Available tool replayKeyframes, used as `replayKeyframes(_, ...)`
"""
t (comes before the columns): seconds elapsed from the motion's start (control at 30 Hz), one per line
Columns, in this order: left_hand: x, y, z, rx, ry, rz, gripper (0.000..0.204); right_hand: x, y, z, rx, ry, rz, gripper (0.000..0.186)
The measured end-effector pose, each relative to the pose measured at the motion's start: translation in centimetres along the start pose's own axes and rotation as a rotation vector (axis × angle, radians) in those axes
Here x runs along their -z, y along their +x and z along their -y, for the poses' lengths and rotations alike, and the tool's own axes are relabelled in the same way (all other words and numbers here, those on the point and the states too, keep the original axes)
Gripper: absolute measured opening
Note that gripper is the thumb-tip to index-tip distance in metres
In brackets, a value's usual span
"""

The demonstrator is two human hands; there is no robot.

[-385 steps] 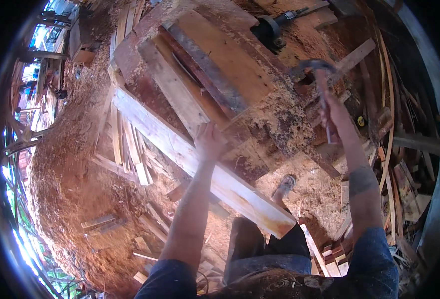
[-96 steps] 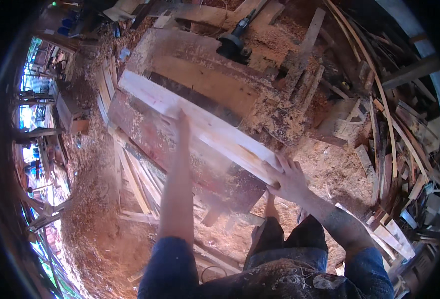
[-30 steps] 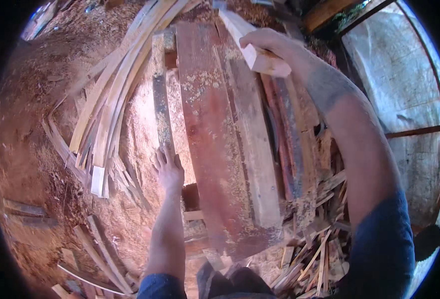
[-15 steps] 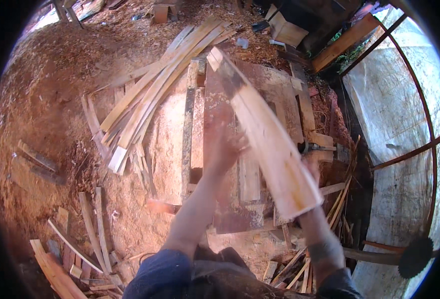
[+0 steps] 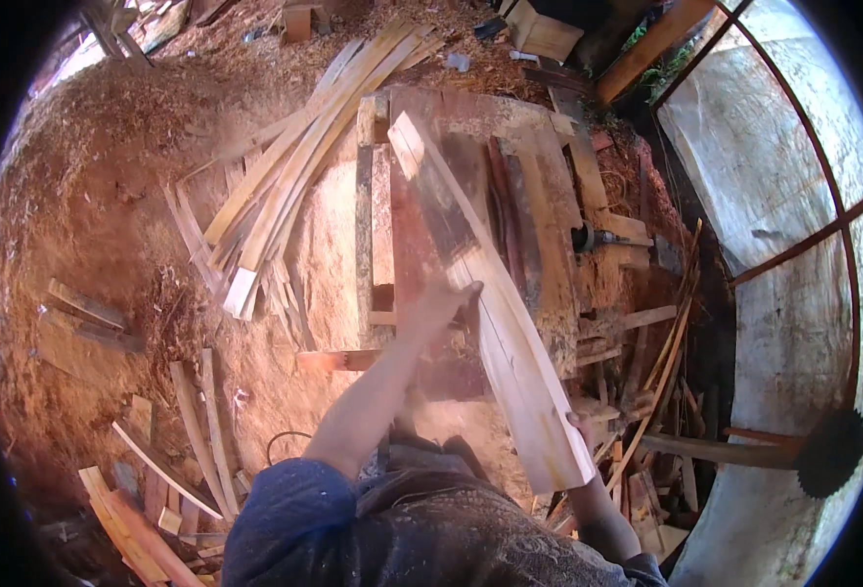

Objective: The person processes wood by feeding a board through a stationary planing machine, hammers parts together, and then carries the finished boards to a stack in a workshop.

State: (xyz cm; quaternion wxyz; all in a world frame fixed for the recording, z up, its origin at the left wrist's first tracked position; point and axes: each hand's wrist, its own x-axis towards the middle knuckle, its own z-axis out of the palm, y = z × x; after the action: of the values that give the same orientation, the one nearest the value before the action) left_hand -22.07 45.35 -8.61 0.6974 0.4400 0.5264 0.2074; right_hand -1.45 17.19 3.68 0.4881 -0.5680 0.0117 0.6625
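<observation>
A long pale wooden board (image 5: 509, 342) lies slantwise over the workbench (image 5: 412, 205), its far part streaked dark and its near end jutting past the bench's front edge. My left hand (image 5: 446, 301) grips the board's left edge around mid-length, thumb on the top face and the other fingers mostly hidden. Close to the near end, my right hand (image 5: 582, 428) holds the right edge; part of that hand is out of sight behind the wood.
Left of the bench, a pile of long thin strips (image 5: 304, 186) rests on sawdust-covered ground. A metal shaft (image 5: 612, 238) sits at the bench's right side. Offcuts (image 5: 197, 430) lie lower left. A toothed circular blade (image 5: 830, 452) hangs by the pale sheeting (image 5: 783, 323) at right.
The board has come nearer to me and its near end has dropped lower. My left hand, blurred beside the board before, now grips its edge. My right hand stays at the near end.
</observation>
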Motion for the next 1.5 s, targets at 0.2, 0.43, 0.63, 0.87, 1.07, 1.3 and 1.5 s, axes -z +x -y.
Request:
replayKeyframes(0.2, -2.5, 3.9, 3.8, 0.199, -0.553, -0.01, 0.073, 5.6, -7.7, -2.4, 0.231, -0.665, 0.205, 0.09)
replayKeyframes(0.43, -10.4, -4.8, 12.3, -0.085, -0.764, 0.064, 0.043, 12.3, -16.7, -9.2, 0.548, -1.584, -0.031, 0.096)
replayKeyframes(0.63, -18.3, -14.8, 8.4, -0.271, -0.595, -0.036, 0.049, 24.6, -18.3, -20.0, 0.935, -1.525, -0.234, 0.1)
replayKeyframes(0.87, -25.9, -26.9, -6.6, -1.006, 0.294, 0.037, 0.07, 32.3, -19.5, -16.6, 0.719, -0.944, -0.47, 0.08)
replayKeyframes(1.07, -31.9, -35.4, -5.1, -1.096, 1.051, 0.39, 0.048, 46.5, -41.2, -5.6, 1.274, -0.107, 0.372, 0.077)
replayKeyframes(1.3, -41.1, -29.2, 11.1, -1.366, 1.224, 1.108, 0.033, 71.1, -44.5, -37.4, 0.627, 0.493, -0.64, 0.065)
replayKeyframes(1.5, -37.4, -21.1, 22.4, -1.182, 1.5, 1.388, 0.032, 55.4, -30.9, -50.4, 0.071, 0.856, -0.548, 0.034)
